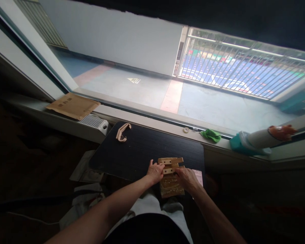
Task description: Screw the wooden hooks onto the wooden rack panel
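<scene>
Here, left hand (156,172) touching wooden strips (168,171), right hand (189,178) curled at their right, black surface's (152,147) near right corner, pinch unclear

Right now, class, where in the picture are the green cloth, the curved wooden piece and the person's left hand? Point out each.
Green cloth (211,135): head view, its crumpled middle.
Curved wooden piece (119,131): head view, near its bend.
Left hand (155,172): head view, the back of the hand.

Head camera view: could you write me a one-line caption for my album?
Left hand and right hand at light wooden pieces on a black table beside a windowsill.
</scene>
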The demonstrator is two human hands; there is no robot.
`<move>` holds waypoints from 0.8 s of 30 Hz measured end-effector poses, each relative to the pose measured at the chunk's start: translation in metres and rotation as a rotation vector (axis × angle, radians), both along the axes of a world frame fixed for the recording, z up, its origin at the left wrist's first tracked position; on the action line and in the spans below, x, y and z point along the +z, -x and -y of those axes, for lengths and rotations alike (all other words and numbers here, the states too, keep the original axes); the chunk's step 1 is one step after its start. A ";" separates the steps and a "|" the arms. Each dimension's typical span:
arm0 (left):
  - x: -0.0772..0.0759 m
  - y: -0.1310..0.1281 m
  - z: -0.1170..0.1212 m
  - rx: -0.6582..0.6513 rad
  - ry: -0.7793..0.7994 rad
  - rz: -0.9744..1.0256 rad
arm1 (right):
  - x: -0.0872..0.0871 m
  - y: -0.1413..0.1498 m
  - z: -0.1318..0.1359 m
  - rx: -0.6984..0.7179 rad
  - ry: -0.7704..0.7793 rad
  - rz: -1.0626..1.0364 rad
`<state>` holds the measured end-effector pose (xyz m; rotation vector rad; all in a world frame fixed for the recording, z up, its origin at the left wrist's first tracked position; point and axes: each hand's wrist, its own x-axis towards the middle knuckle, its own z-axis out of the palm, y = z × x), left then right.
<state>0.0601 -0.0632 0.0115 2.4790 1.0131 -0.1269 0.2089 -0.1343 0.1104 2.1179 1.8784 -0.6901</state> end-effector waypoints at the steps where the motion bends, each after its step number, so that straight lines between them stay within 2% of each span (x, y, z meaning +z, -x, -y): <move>1: 0.000 0.000 0.000 -0.003 -0.003 0.002 | 0.000 0.000 0.001 0.002 0.015 0.005; 13: 0.005 -0.001 -0.007 -0.062 -0.020 -0.014 | -0.015 -0.011 0.012 0.000 0.081 0.022; 24: -0.005 -0.001 -0.009 -0.051 -0.018 -0.017 | -0.012 -0.009 0.018 -0.069 0.052 0.007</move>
